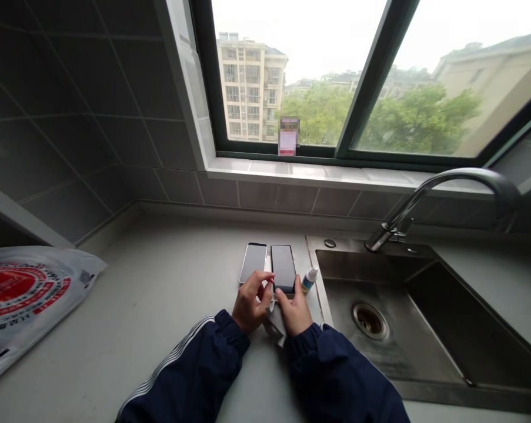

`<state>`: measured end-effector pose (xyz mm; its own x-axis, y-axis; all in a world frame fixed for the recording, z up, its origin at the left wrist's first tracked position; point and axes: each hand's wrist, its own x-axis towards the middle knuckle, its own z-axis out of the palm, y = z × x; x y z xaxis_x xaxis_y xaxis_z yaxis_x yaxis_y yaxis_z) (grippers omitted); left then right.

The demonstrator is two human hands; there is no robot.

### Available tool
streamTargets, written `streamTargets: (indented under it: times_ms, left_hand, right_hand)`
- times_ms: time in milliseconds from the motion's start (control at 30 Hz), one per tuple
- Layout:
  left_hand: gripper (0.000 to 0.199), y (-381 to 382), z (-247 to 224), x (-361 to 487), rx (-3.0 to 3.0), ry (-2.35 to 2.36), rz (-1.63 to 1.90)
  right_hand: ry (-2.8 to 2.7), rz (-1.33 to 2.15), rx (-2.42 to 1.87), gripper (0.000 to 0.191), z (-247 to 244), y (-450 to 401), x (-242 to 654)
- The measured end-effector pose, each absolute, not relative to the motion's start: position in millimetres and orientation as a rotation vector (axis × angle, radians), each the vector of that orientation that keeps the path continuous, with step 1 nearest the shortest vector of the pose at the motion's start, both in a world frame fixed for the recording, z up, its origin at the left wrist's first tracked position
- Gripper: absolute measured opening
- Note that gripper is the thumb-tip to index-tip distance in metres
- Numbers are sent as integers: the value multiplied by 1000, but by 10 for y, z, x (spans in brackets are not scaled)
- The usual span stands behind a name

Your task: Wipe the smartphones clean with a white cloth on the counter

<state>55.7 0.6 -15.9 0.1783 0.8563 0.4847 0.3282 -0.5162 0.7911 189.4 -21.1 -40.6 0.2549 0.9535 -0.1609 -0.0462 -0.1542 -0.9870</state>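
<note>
A dark-framed smartphone [283, 267] is gripped at its lower end by my right hand [297, 311], thumb over the front and fingers along the right edge. My left hand [250, 302] is curled beside the phone's lower left corner, its fingers bent towards the thumb. Whatever they pinch is too small to make out. A grey cloth [274, 323] hangs or lies crumpled between the two hands, close to both thumbs. Just left of the held phone, a second, light-edged phone [253, 262] lies face up on the counter. Touching or nearly touching my right fingers is a small white-capped bottle [309, 279].
A steel sink [424, 329] with a chrome faucet [417, 200] is set into the pale counter [159, 305] on the right. At the far left lies a white plastic bag [36, 299] with red print. The window sill [309, 170] runs along the back.
</note>
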Motion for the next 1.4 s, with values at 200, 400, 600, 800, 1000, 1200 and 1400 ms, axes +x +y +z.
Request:
streamTargets:
  times_ms: [200, 400, 600, 800, 1000, 1200, 1400]
  left_hand:
    - [22, -18, -115, 561, 1926, 1165, 1218]
    - [22, -39, -71, 592, 1875, 1227, 1171]
    - [24, -36, -51, 611, 1825, 1187, 1161]
    - [21, -29, -34, 587, 1857, 1193, 1167]
    - [23, -39, -65, 606, 1822, 1195, 1204]
    - [42, -35, -92, 596, 1558, 1215, 1249]
    - [59, 35, -128, 550, 1417, 1194, 1294]
  right_hand:
    - [-778, 1211, -1362, 111, -581, -118, 1893]
    - [-681, 1271, -1279, 114, -606, -92, 1858]
    - [-594, 1277, -1260, 86, -569, -50, 1926]
    - [-629, 1340, -1239, 44, -550, -48, 1956]
    - [-635, 1369, -1183, 53, -524, -71, 1938]
    - [-629, 1378, -1096, 57, -482, -83, 1875]
    - [-694, 1404, -1030, 49, -398, -168, 1799]
